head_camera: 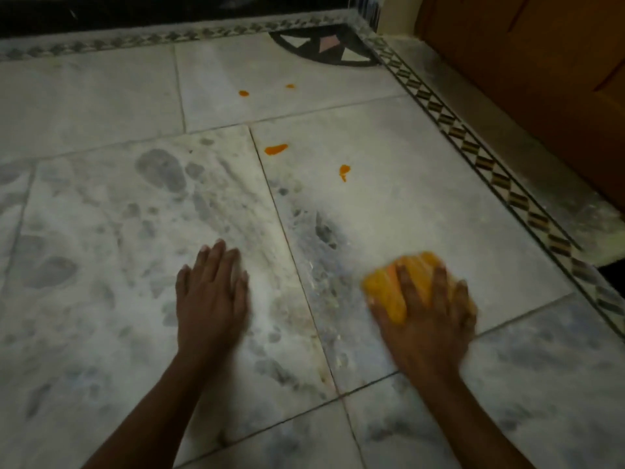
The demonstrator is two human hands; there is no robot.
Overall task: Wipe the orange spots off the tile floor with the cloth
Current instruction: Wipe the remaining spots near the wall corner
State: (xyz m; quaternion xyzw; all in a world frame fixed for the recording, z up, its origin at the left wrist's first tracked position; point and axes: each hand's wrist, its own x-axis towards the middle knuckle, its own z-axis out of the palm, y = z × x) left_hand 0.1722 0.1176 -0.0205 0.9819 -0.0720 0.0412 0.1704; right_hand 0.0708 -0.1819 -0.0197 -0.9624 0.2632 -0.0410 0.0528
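Observation:
My right hand (427, 313) presses a bunched yellow cloth (389, 292) flat onto the marble tile floor (101, 231), fingers spread straight over it. My left hand (213, 292) lies flat on the floor to the left, fingers straight, holding nothing. Ahead of the cloth are two orange spots: a wide one (275, 149) by a tile joint and a smaller one (344, 171) to its right. Two tiny orange spots sit farther off, one (243, 93) on the left and one (290, 86) on the right. Both hands look blurred.
A patterned border strip (490, 164) runs along the floor's right side, with a brown wooden door or cabinet (524, 69) beyond it. A dark quarter-circle inlay (324, 49) fills the far corner. A black band (169, 11) lines the far edge.

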